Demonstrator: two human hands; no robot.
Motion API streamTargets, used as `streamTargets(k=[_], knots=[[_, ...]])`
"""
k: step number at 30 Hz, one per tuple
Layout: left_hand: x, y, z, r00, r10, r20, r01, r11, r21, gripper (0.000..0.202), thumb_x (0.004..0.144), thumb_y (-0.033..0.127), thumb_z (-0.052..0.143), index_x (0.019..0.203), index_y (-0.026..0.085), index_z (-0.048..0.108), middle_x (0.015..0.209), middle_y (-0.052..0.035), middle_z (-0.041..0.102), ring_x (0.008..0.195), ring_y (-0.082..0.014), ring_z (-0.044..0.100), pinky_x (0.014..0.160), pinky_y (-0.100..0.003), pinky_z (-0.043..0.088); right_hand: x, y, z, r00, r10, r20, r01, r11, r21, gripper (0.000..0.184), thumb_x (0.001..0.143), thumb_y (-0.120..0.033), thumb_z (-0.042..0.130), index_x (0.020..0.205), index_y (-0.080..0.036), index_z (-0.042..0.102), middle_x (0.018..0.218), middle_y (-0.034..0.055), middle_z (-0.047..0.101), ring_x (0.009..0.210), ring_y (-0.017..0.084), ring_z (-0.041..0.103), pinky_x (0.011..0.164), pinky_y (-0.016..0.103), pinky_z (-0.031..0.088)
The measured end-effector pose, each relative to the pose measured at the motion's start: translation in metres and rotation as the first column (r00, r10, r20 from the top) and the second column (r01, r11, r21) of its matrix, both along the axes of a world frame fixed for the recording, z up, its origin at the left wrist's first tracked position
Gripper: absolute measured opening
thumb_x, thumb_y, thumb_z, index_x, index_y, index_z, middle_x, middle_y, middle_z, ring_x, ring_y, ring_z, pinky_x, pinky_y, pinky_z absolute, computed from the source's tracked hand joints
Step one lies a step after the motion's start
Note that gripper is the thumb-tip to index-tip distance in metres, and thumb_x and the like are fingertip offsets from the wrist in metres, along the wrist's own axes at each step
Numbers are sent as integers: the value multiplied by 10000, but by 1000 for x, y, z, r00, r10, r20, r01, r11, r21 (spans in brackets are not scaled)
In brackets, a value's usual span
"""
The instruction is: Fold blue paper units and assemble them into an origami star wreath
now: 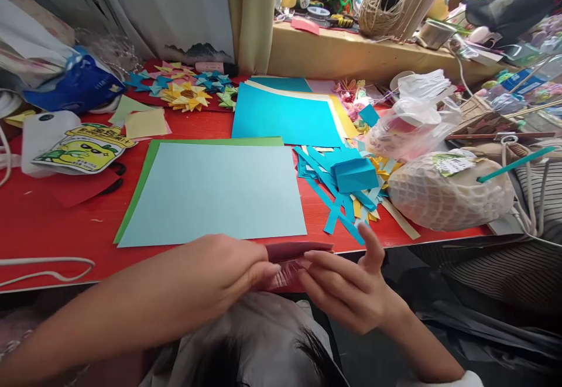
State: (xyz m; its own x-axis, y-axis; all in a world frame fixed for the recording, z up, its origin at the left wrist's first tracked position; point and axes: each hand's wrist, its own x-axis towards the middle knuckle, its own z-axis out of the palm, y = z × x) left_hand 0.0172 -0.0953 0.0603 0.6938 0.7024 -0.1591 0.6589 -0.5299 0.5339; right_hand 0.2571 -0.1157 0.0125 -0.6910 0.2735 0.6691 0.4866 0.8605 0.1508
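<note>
A dark red flat pouch (287, 274) with a shiny, see-through-looking front lies at the table's near edge, between my two hands. My left hand (232, 267) is closed around its left end, thumb on the near side. At the pouch's right end, the fingertips of my right hand (346, 284) touch its upper edge; the fingers are stretched out and the thumb stands up, away from them. What the pouch contains is hidden. Just beyond lies a pale blue paper sheet (215, 191) over a green sheet (143, 191).
Bright blue sheets (285, 115) lie farther back, beside folded paper stars (187, 95). Blue paper strips (327, 170) are heaped at right, near a net-wrapped coconut (443, 199) with a straw. A white cable (57, 267) crosses the left front. Clutter fills the back shelf (342, 47).
</note>
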Motion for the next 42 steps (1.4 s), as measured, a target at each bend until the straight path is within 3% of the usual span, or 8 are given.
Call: streamTargets(k=[3, 6, 9, 14, 23, 30, 36, 42], knots=[[2, 1, -22, 996, 88, -15, -89, 971, -224, 291, 967, 208, 325, 840, 229, 586, 687, 59, 649, 525, -81, 557, 488, -169, 373, 3, -1, -11, 997, 58, -44, -60, 997, -46, 214, 850, -47, 494, 755, -139, 663, 660, -20, 641, 847, 131, 649, 1096, 412, 379], [3, -1, -36, 989, 145, -26, -147, 948, -283, 259, 968, 232, 339, 944, 241, 597, 766, 46, 672, 589, -89, 595, 505, -178, 374, 7, -5, -19, 994, 103, -42, -106, 992, -70, 144, 807, -39, 562, 849, -95, 688, 679, -3, 673, 794, 134, 673, 1012, 339, 460], [8, -4, -43, 992, 128, -23, -130, 972, -196, 201, 945, 262, 429, 1025, 234, 612, 907, 1, 693, 726, -123, 644, 572, -195, 409, 9, -12, -26, 992, 120, -49, -124, 988, -94, 112, 770, -44, 613, 825, -99, 695, 724, 5, 704, 831, 150, 683, 940, 333, 494], [17, -15, -48, 997, 35, -72, -35, 999, 8, 178, 923, 218, 482, 1047, 206, 609, 896, -25, 676, 754, -159, 641, 601, -224, 421, 12, -28, -39, 993, 61, -104, -67, 996, -57, 185, 820, -67, 568, 724, -161, 695, 788, -9, 734, 913, 148, 677, 871, 353, 446], [19, -29, -62, 990, -66, -122, 101, 947, 306, 308, 876, 11, 387, 1060, 158, 584, 880, -48, 644, 790, -160, 608, 573, -211, 420, 6, -40, -53, 981, -56, -188, 43, 996, -73, 160, 851, -86, 603, 798, -159, 735, 646, -35, 672, 754, 79, 647, 762, 322, 381], [20, -37, -69, 988, -63, -139, 104, 944, 312, 256, 899, 48, 397, 1048, 147, 580, 788, -36, 636, 658, -150, 607, 541, -213, 429, 10, -42, -59, 983, -43, -177, 34, 998, -54, 130, 826, -78, 628, 808, -144, 738, 697, -15, 665, 803, 94, 636, 770, 331, 369], [23, -43, -79, 992, -59, -110, 99, 908, 406, 299, 852, -10, 392, 1045, 136, 566, 812, -56, 652, 742, -178, 631, 652, -253, 485, 9, -46, -61, 979, -57, -197, 49, 998, -49, 86, 776, -76, 689, 769, -149, 734, 705, -18, 671, 778, 96, 639, 766, 321, 376], [18, -40, -81, 996, -53, -69, 75, 923, 378, 336, 813, -31, 379, 1047, 142, 548, 803, -43, 651, 679, -158, 625, 550, -221, 448, 9, -49, -63, 975, -66, -211, 53, 997, -64, 85, 776, -86, 693, 740, -157, 725, 683, -27, 671, 753, 95, 643, 773, 333, 394]])
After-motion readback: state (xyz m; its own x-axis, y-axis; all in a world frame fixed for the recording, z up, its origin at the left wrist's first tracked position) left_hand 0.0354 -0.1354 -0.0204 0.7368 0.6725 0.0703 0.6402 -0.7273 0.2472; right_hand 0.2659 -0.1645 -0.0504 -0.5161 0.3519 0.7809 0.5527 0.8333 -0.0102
